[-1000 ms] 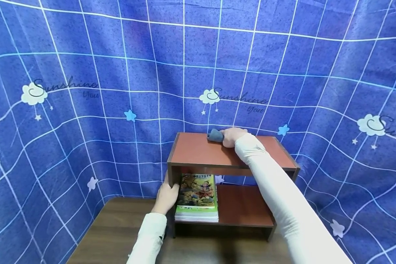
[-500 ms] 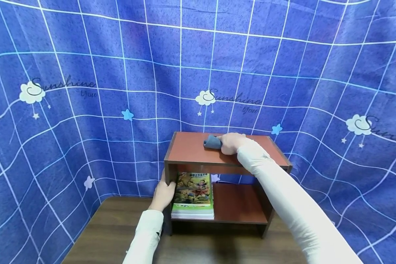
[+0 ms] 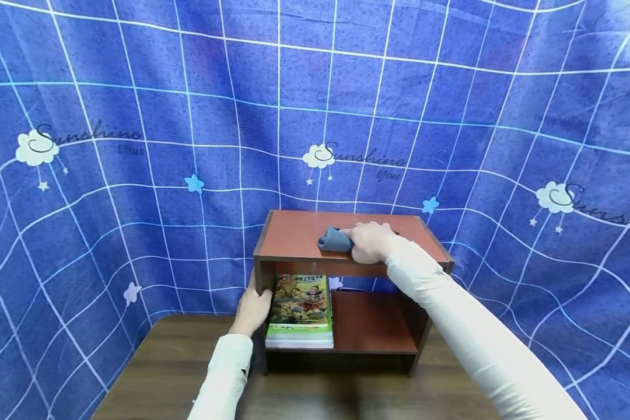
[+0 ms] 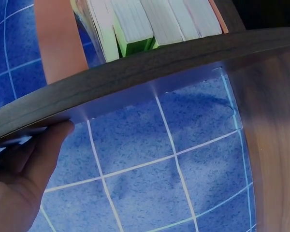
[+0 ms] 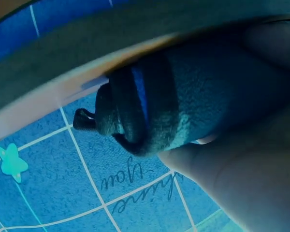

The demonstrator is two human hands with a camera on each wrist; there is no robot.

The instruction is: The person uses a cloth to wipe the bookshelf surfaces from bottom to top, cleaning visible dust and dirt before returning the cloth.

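Note:
In the head view, a small two-tier shelf [image 3: 294, 233] with a red-brown top and dark edges stands on the wooden table. My right hand [image 3: 371, 242] grips a folded blue-grey cloth [image 3: 336, 240] and presses it on the shelf's top near the front edge. The right wrist view shows the cloth's rolled layers [image 5: 150, 104] against the board, with much of my hand in shadow. At the shelf's left side panel, my left hand [image 3: 253, 309] holds on, thumb by the front edge; its other fingers are mostly hidden. Inside, beside this panel, stand several books [image 3: 300, 303], one with a colourful cover.
The wooden table [image 3: 157, 356] extends left of the shelf and in front of it. Behind hangs a blue curtain [image 3: 215, 146] with white grid lines, clouds and stars. The lower board [image 3: 373, 321] continues right of the books.
My right hand has drawn the cloth from the back of the shelf's top toward the front edge. The left hand stays on the side panel. The whole view has shifted slightly.

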